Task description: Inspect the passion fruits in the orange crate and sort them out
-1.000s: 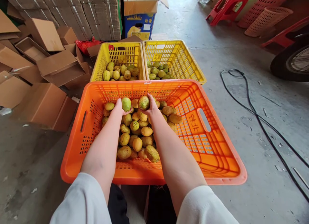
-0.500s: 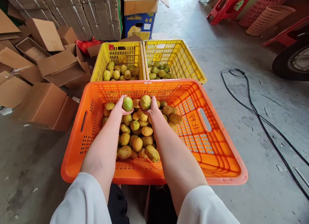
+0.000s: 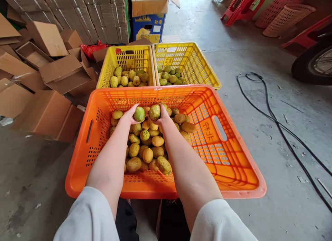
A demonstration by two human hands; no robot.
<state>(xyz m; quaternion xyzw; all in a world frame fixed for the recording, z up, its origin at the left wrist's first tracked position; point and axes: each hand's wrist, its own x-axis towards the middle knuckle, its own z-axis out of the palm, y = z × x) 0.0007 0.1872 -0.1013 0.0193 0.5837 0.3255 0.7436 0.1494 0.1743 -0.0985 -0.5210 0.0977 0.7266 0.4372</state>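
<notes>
My left hand (image 3: 129, 115) is closed around a smooth green papaya-like fruit (image 3: 139, 114), thumb along its upper left side. In my right hand (image 3: 163, 116) is a yellow-green, blotchy papaya-like fruit (image 3: 155, 112), held from the right. Both fruits are side by side with a small gap, above the far part of a large orange crate (image 3: 145, 193). Beneath my hands lies a pile of similar yellow, green and brownish fruit (image 3: 147, 155). My fingers under the two held fruits are mostly hidden.
Beyond the orange crate stand a left yellow crate (image 3: 105, 66) and a right yellow crate (image 3: 207, 66), both with greener fruit. Cardboard boxes (image 3: 43, 111) are heaped at left. A black cable (image 3: 276, 121) lies on the floor at right, near a wheel (image 3: 298, 66) and red stools (image 3: 242, 9).
My hands have come slightly closer together and lower, each still holding its fruit. Both fruits appear turned a little. The crates and pile look the same.
</notes>
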